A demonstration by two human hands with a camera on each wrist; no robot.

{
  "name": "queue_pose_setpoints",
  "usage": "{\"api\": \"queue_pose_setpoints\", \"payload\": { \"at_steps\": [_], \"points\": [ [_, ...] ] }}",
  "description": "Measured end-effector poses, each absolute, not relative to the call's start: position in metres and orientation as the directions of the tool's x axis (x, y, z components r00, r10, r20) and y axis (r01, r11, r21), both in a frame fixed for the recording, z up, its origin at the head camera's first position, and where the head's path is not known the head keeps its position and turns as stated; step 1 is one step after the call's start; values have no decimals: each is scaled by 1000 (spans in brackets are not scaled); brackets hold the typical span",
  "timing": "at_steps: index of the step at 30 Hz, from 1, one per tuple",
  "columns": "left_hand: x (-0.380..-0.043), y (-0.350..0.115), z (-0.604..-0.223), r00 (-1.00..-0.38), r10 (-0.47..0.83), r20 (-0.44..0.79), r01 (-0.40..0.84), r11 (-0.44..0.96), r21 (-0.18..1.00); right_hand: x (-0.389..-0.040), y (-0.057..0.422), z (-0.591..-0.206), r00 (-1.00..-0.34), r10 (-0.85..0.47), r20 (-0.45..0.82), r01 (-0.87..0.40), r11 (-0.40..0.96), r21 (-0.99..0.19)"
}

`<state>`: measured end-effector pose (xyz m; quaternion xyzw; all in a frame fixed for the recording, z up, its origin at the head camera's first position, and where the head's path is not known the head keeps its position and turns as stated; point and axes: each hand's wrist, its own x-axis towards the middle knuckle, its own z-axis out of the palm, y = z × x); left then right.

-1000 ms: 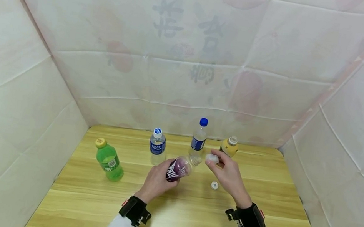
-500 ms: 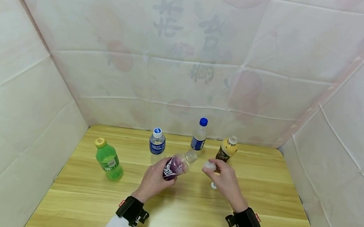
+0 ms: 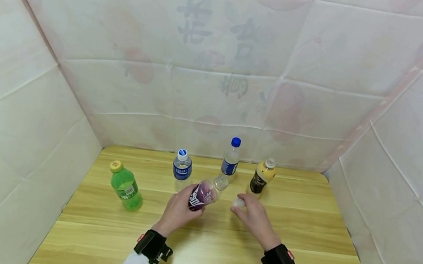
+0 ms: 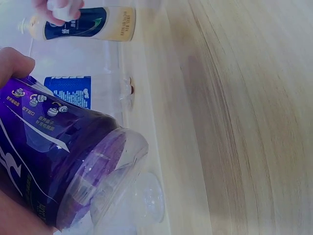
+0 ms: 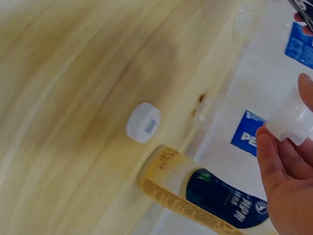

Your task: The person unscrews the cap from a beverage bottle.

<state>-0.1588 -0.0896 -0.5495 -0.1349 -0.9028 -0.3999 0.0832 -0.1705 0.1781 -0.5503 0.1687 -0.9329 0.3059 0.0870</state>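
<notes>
A purple-labelled plastic bottle is tilted above the table, its clear upper end pointing to the back right. My left hand grips it round the label. To its right, my right hand pinches a translucent white cap between thumb and fingers, apart from the bottle. Behind the right hand stands an uncapped yellow bottle with a dark label. A flat white bottle cap lies on the table in the right wrist view; the right hand hides it in the head view.
A clear bottle with a blue cap stands behind the purple one. Left of it is a blue-labelled bottle with a white cap. A green bottle with a yellow cap stands farther left. Fabric walls enclose the wooden table.
My right hand has moved down and slightly left with the translucent cap, now covering the flat cap on the table. The left hand and purple bottle have shifted slightly left.
</notes>
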Motion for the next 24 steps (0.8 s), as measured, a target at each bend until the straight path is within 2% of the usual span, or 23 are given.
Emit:
{"api": "queue_pose_setpoints", "payload": {
  "at_steps": [12,24],
  "points": [
    [-159,-90,-552,-944,186,272,326,644,692,-175,174,-573,-894,-347,283,-439,804,-401],
    [-159,-87,-555,-948,183,261,316,645,696,-180,173,-590,-885,-387,261,-461,806,-371]
  ]
}}
